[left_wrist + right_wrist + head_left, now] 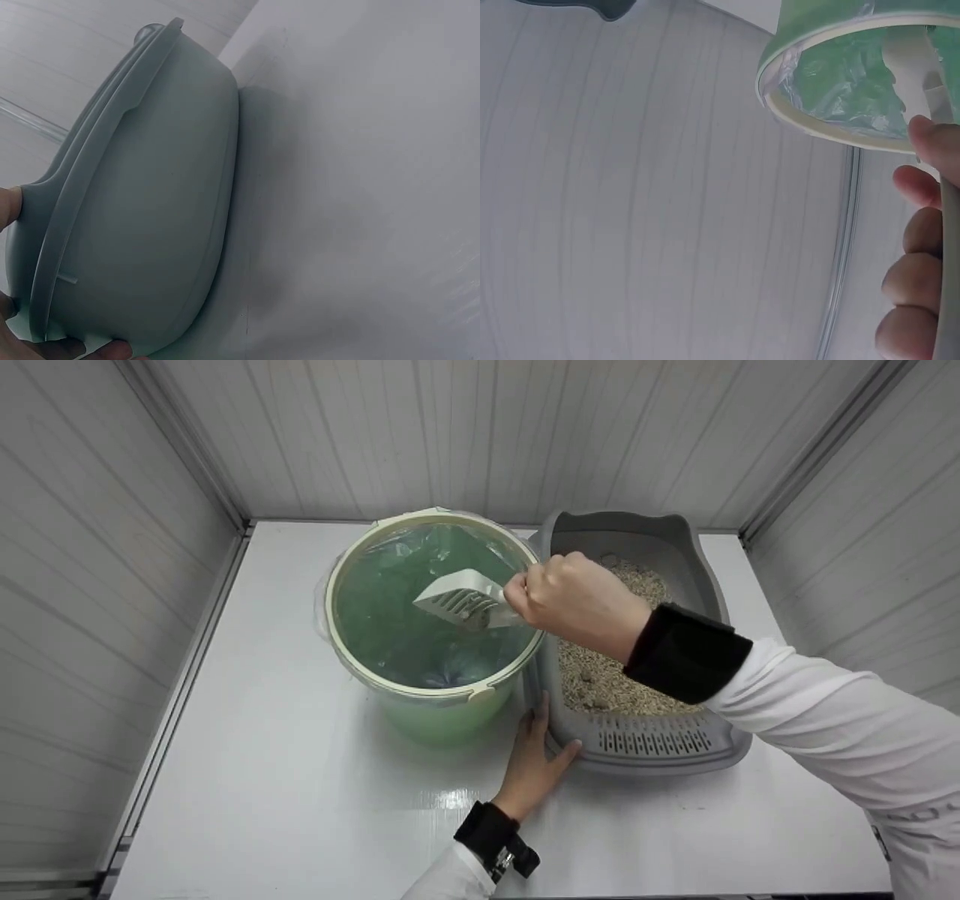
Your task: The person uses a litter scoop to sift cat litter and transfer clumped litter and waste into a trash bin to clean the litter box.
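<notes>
My right hand (577, 600) grips the handle of a pale litter scoop (461, 592), its fingers curled round it in the right wrist view. The slotted scoop head hangs tilted over the mouth of a green bin (442, 720), with small greyish bits near its slots. A clear plastic bag (832, 105) lines the bin. My left hand (532, 769) rests with spread fingers against the front left corner of a grey litter box (645, 765). Its thumb lies at the rim and its fingertips touch the side wall in the left wrist view.
Tan litter (600, 682) with a few darker clumps covers the box floor, partly hidden by my right arm. Bin and box stand side by side on a white table (285, 780). Panelled walls (450, 435) enclose the back and both sides.
</notes>
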